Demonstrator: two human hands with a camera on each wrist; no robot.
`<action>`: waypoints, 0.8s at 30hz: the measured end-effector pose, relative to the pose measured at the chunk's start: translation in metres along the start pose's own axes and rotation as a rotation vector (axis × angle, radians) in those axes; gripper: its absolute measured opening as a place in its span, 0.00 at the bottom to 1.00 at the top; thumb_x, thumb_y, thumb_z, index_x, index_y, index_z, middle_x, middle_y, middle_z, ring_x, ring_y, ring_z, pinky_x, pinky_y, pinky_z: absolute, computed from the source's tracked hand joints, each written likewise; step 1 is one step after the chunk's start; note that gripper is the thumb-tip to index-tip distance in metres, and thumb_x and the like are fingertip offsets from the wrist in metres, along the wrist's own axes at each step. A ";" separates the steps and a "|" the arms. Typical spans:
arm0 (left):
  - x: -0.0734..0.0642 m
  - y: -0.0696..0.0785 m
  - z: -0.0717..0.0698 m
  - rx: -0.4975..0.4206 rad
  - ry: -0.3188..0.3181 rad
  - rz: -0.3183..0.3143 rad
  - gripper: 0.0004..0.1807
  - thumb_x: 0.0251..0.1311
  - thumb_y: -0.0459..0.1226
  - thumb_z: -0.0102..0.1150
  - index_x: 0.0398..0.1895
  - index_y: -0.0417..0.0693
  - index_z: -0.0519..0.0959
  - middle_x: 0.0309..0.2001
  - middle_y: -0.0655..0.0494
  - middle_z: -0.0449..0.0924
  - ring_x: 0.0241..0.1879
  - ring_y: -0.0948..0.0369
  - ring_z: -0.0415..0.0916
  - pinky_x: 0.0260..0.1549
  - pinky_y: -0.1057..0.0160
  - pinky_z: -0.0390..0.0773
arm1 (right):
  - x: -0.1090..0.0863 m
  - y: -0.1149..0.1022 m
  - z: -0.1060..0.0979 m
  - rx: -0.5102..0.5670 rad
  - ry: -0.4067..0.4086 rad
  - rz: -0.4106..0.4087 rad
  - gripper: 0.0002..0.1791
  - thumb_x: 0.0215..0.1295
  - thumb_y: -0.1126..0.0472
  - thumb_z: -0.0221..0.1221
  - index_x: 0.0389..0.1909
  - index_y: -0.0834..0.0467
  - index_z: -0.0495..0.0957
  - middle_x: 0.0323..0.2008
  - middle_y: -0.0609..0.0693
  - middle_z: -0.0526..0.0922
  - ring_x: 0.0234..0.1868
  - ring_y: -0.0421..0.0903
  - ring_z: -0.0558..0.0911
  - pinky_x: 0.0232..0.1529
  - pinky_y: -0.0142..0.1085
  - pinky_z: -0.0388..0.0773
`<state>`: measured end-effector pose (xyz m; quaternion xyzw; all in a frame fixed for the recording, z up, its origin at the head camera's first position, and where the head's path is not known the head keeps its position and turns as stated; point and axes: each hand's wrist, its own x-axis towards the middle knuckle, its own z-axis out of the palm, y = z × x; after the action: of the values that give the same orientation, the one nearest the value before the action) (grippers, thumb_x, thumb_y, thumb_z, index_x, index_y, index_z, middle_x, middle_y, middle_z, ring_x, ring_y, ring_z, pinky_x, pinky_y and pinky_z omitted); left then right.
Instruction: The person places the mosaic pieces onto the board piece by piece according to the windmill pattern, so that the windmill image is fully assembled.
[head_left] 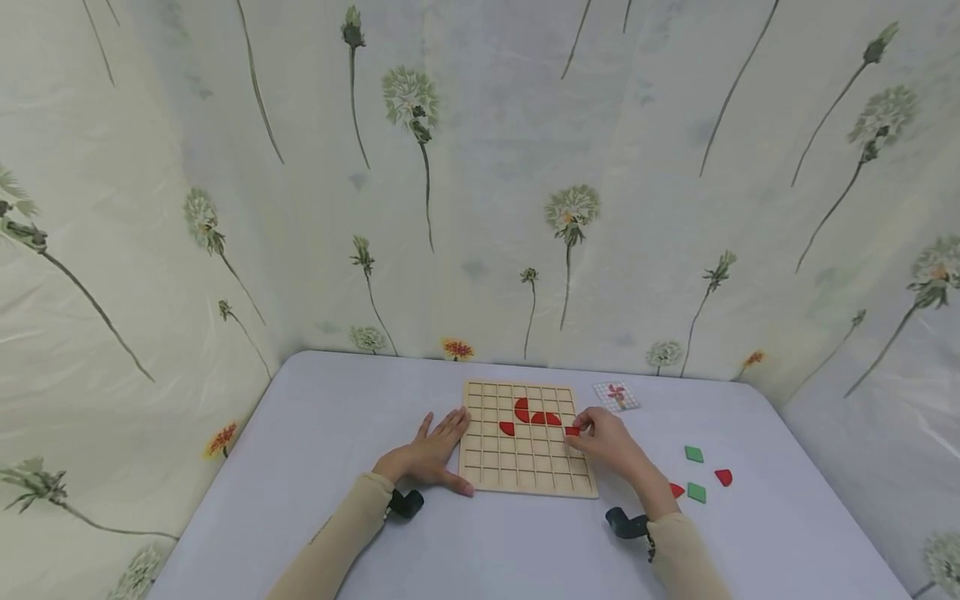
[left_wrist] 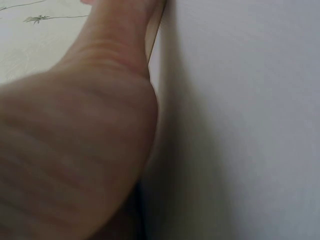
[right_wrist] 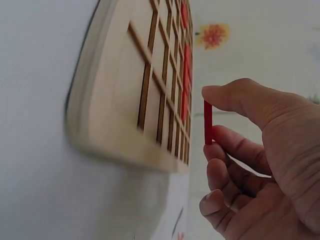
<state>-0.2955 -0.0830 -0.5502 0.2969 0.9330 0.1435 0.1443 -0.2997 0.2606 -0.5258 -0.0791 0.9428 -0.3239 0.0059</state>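
A light wooden grid board (head_left: pixel 528 479) lies on the table with several red quarter-round pieces (head_left: pixel 507 428) set in its squares. My right hand (head_left: pixel 611 442) pinches a thin red piece (right_wrist: pixel 208 122) between thumb and fingers at the board's right side. In the right wrist view that piece appears edge-on, apart from the board's surface. My left hand (head_left: pixel 431 454) rests at the board's left edge, fingers straight and spread, fingertips touching the frame. The left wrist view shows mostly the base of that hand (left_wrist: pixel 85 130); its fingertips are out of sight there.
A pattern card (head_left: pixel 617 396) with a red pinwheel-like figure lies beyond the board's right corner. Right of my right forearm are green diamond pieces (head_left: pixel 694 454) and red pieces (head_left: pixel 723 477), one partly behind the wrist. A dandelion-print curtain (head_left: pixel 480 208) hangs behind the white table (head_left: pixel 360 400).
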 end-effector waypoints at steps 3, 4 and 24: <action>-0.001 0.000 0.000 -0.002 0.000 0.000 0.70 0.44 0.70 0.61 0.77 0.44 0.34 0.79 0.51 0.28 0.78 0.55 0.28 0.72 0.42 0.26 | 0.003 -0.011 0.006 0.018 -0.010 -0.031 0.17 0.55 0.56 0.69 0.39 0.61 0.76 0.34 0.52 0.77 0.31 0.44 0.71 0.29 0.33 0.69; -0.001 0.000 0.000 -0.002 0.001 0.000 0.70 0.44 0.70 0.61 0.77 0.44 0.34 0.79 0.51 0.28 0.78 0.55 0.28 0.72 0.42 0.26 | 0.005 -0.015 0.008 0.018 -0.013 -0.043 0.17 0.55 0.56 0.69 0.39 0.61 0.76 0.34 0.52 0.77 0.31 0.44 0.71 0.30 0.34 0.70; 0.002 -0.004 0.001 0.001 -0.001 0.003 0.71 0.42 0.72 0.60 0.77 0.46 0.33 0.79 0.52 0.28 0.78 0.56 0.27 0.72 0.42 0.26 | 0.029 -0.050 0.045 -0.055 -0.055 -0.107 0.14 0.54 0.58 0.70 0.37 0.60 0.78 0.36 0.50 0.77 0.36 0.44 0.73 0.40 0.38 0.74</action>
<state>-0.2984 -0.0846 -0.5530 0.2986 0.9325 0.1432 0.1445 -0.3187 0.1898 -0.5299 -0.1382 0.9452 -0.2954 0.0124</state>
